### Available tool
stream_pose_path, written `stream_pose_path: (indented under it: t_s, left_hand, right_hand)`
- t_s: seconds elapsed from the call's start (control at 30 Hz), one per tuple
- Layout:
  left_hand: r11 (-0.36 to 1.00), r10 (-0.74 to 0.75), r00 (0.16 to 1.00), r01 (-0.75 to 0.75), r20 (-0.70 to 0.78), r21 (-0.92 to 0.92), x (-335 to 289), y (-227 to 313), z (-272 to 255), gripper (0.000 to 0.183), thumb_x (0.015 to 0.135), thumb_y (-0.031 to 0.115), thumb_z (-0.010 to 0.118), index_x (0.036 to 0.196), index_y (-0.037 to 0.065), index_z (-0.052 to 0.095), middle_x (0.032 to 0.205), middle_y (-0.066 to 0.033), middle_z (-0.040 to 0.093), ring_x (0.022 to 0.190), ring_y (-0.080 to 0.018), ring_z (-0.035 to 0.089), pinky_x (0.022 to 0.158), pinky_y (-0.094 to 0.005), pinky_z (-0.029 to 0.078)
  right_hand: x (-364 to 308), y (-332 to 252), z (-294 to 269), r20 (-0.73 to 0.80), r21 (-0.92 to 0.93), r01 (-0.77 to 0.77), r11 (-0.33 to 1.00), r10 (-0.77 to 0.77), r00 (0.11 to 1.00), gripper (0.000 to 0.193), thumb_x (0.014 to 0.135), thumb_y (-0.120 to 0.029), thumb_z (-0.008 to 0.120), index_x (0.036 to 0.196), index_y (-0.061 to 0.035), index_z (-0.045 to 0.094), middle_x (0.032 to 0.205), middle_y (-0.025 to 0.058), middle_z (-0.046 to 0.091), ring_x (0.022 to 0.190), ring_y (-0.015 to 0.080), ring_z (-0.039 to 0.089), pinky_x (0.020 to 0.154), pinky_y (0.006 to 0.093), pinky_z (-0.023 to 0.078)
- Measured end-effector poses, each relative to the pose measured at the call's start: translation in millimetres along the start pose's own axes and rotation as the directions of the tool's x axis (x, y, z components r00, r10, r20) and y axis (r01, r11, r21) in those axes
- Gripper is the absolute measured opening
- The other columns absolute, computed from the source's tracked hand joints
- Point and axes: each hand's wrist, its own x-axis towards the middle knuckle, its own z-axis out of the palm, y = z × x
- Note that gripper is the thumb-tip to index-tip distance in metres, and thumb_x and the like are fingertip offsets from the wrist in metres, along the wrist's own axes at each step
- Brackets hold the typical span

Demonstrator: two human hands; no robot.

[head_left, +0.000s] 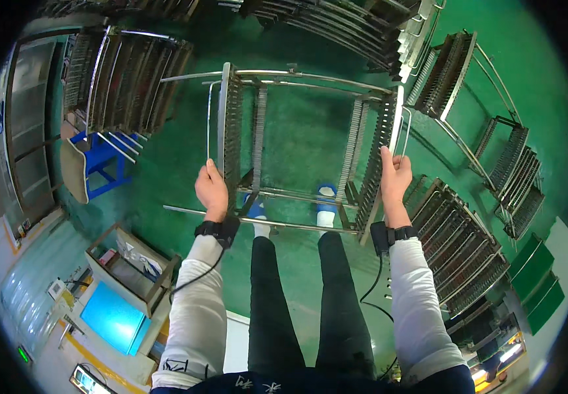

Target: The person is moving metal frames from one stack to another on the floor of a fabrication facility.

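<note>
In front of me is a metal slotted rack (232,125), its two toothed side panels joined by thin rods. My left hand (212,194) is closed around the wire handle (210,125) on the rack's left side. On the opposite side, my right hand (395,182) grips the matching handle (407,125), thumb lying up along the side panel. Through the open frame I see the green floor and my feet in blue footwear. Whether the rack touches the floor cannot be told from this view.
More racks stand packed at the far left (126,85), at the top (336,33) and close on the right (458,243). A blue-framed chair (74,164) is at the left. Nearer, a table carries an open box (126,269) and a blue sheet (113,318).
</note>
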Motion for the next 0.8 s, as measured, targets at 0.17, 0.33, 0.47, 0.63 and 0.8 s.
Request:
stream_pose_path:
  t_s: [0.17, 0.33, 0.47, 0.63, 0.8]
  left_hand:
    - [1.0, -0.007, 1.0, 0.007, 0.003, 0.015, -2.3, -0.2, 0.0, 0.049, 0.102, 0.037, 0.047, 0.071, 0.0, 0.056, 0.059, -0.011, 0.053, 0.054, -0.0223, 0.046, 0.056, -0.0383, 0.04]
    - [1.0, 0.028, 0.999, -0.028, 0.018, 0.007, 16.5, -4.7, -11.9, 0.048, 0.102, 0.035, 0.047, 0.071, 0.0, 0.057, 0.059, -0.0119, 0.052, 0.055, -0.0236, 0.048, 0.055, -0.039, 0.039]
    - [0.963, -0.007, 0.982, 0.058, 0.191, -0.263, 8.7, 6.6, -20.1, 0.048, 0.1, 0.036, 0.051, 0.069, -0.001, 0.05, 0.059, -0.0085, 0.037, 0.055, -0.0182, 0.035, 0.055, -0.0367, 0.035]
    - [0.794, -0.197, 0.898, 0.382, 0.394, -0.473, -49.5, 90.1, -121.2, 0.04, 0.102, 0.031, 0.052, 0.067, 0.011, 0.046, 0.062, 0.0087, 0.037, 0.056, -0.0024, 0.03, 0.048, -0.0242, 0.023]
    - [0.821, -0.147, 0.897, 0.345, 0.416, -0.454, -57.3, 124.7, -153.8, 0.042, 0.102, 0.031, 0.051, 0.065, 0.015, 0.04, 0.06, 0.0099, 0.03, 0.053, -0.002, 0.025, 0.046, -0.0237, 0.018]
  right_hand:
    - [-4.7, 3.8, -5.1, 0.053, 0.005, -0.037, 0.999, 0.037, 0.998, 0.045, 0.082, -0.036, 0.079, 0.068, -0.0076, 0.046, 0.058, -0.0021, 0.046, 0.054, 0.009, 0.039, 0.052, 0.0266, 0.038]
    - [-11.1, -14.3, -10.1, 0.12, 0.158, -0.048, 0.986, 0.029, 0.992, 0.048, 0.081, -0.03, 0.081, 0.064, -0.0092, 0.042, 0.059, -0.0028, 0.043, 0.056, 0.0073, 0.037, 0.05, 0.0263, 0.034]
    - [24.7, -12.8, -13.4, 0.236, 0.069, -0.177, 0.982, 0.157, 0.959, 0.049, 0.082, -0.033, 0.079, 0.061, -0.0093, 0.043, 0.06, -0.0035, 0.043, 0.058, 0.0074, 0.037, 0.05, 0.0278, 0.032]
    - [7.4, -33.1, -74.0, 0.289, 0.26, -0.184, 0.948, 0.105, 0.952, 0.042, 0.086, -0.032, 0.075, 0.067, -0.0125, 0.044, 0.063, -0.0066, 0.037, 0.055, 0.0043, 0.033, 0.05, 0.0236, 0.028]
    - [0.3, -43.0, -85.4, 0.293, 0.288, -0.265, 0.92, 0.178, 0.939, 0.04, 0.088, -0.035, 0.073, 0.068, -0.0142, 0.045, 0.061, -0.0068, 0.042, 0.051, 0.0043, 0.038, 0.047, 0.0238, 0.031]
